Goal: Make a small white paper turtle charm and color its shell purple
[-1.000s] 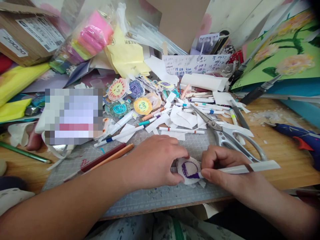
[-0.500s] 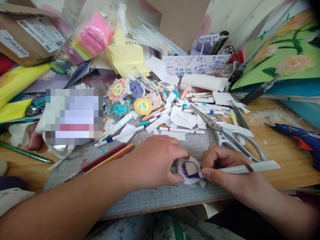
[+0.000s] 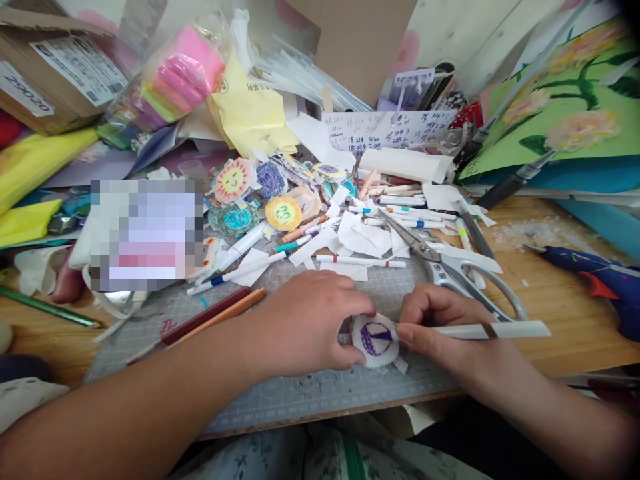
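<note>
A round white patch lies on the grey cutting mat, with a purple circle drawn on it and purple strokes along the circle's left side. My left hand grips the patch's left edge between thumb and fingers. From the other side, my right hand pinches a white marker with a brown band. The marker's purple tip rests on or just over the middle of the circle. Beyond my right hand lie silver scissors, blades partly apart.
Loose markers and paper scraps cover the mat's far half. Behind them sits a pile of coloured round patches. A blue glue gun lies at right; a cardboard box stands back left.
The marker's tip has gone from the lower part of the purple circle to its middle. My right hand has shifted slightly up and left; my left hand keeps its grip.
</note>
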Available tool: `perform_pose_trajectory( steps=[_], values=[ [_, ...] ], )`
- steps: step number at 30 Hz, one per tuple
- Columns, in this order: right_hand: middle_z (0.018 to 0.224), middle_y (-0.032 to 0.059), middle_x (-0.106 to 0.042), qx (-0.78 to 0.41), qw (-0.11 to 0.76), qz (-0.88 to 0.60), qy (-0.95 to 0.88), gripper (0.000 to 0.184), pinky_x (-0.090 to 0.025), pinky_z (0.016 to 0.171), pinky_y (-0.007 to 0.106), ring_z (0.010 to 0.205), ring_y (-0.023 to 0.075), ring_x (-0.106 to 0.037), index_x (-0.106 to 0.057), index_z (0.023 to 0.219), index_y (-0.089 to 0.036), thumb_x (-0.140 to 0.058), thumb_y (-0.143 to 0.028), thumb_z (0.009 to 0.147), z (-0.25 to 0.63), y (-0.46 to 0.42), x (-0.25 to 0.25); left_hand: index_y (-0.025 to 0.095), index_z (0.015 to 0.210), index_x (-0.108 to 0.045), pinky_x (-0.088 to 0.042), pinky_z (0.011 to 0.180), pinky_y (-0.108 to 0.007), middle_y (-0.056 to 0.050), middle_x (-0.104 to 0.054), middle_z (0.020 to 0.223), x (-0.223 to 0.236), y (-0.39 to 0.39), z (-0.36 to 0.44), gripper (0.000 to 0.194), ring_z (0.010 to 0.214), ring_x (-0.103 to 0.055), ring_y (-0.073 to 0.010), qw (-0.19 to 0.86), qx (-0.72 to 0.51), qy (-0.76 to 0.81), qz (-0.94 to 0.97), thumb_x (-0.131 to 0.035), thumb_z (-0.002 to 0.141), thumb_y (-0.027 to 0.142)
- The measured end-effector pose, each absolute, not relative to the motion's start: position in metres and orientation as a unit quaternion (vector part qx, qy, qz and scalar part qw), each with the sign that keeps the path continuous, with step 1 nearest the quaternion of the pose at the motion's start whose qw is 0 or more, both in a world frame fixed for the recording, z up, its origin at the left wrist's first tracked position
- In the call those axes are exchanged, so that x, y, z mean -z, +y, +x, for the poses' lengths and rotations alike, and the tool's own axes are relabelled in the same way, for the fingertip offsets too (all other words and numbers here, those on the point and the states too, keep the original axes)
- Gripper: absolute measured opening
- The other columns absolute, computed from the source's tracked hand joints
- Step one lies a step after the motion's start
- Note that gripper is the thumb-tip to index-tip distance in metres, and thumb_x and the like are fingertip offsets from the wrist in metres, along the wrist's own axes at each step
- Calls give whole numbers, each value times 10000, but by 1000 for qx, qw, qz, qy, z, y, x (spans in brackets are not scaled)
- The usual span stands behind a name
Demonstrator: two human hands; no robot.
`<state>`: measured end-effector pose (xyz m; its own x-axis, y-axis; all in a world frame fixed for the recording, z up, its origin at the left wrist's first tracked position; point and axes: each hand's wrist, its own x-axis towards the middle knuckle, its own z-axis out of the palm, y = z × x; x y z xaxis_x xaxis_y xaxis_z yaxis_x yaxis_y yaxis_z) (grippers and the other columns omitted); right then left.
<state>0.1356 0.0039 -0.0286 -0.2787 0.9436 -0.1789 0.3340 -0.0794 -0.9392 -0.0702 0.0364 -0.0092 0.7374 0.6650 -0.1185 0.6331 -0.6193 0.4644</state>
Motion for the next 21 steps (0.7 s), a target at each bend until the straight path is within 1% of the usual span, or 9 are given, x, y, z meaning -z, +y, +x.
perform_pose_trajectory(
  steps=[2, 6, 11, 13, 17, 21],
  values=[
    [545, -41, -454, -524, 292, -517, -610, 260, -277, 448, 232, 501, 106, -370, -476, 602, -202, -647, -341, 740, 136, 3, 28, 261, 952, -646, -383, 693, -300, 20, -577, 792, 9, 36, -70, 308, 782, -545, -185, 244, -34, 360, 900, -683, 681, 404],
    [572, -34, -473, -504, 298, -527, -616, 236, -302, 462, 234, 524, 115, -394, -491, 628, -201, -623, -341, 765, 136, 3, 29, 261, 961, -645, -382, 683, -299, 24, -575, 783, 10, 37, -70, 323, 774, -545, -181, 245, -34, 358, 900, -692, 675, 404],
    [546, -37, -468, -517, 277, -516, -624, 254, -298, 443, 229, 499, 108, -394, -490, 614, -198, -631, -356, 754, 137, 5, 28, 263, 961, -646, -385, 691, -297, 19, -581, 799, 10, 37, -70, 341, 789, -543, -184, 244, -32, 364, 898, -706, 658, 407],
    [564, -28, -485, -501, 286, -524, -627, 247, -315, 457, 234, 517, 115, -410, -500, 627, -197, -616, -361, 771, 137, 6, 29, 263, 960, -647, -384, 696, -296, 17, -584, 798, 10, 36, -71, 331, 789, -542, -184, 245, -31, 364, 898, -698, 665, 404],
    [546, -35, -466, -507, 283, -521, -626, 252, -303, 452, 236, 508, 115, -392, -490, 608, -201, -625, -356, 754, 137, 7, 30, 266, 966, -647, -382, 689, -295, 17, -586, 800, 10, 36, -71, 346, 786, -542, -184, 242, -31, 365, 899, -705, 655, 404],
    [555, -29, -479, -495, 299, -534, -617, 253, -314, 452, 236, 512, 119, -409, -492, 606, -203, -617, -359, 761, 136, 7, 29, 266, 961, -649, -383, 694, -296, 19, -587, 800, 9, 36, -70, 337, 788, -545, -184, 243, -31, 367, 897, -707, 657, 399]
  ],
)
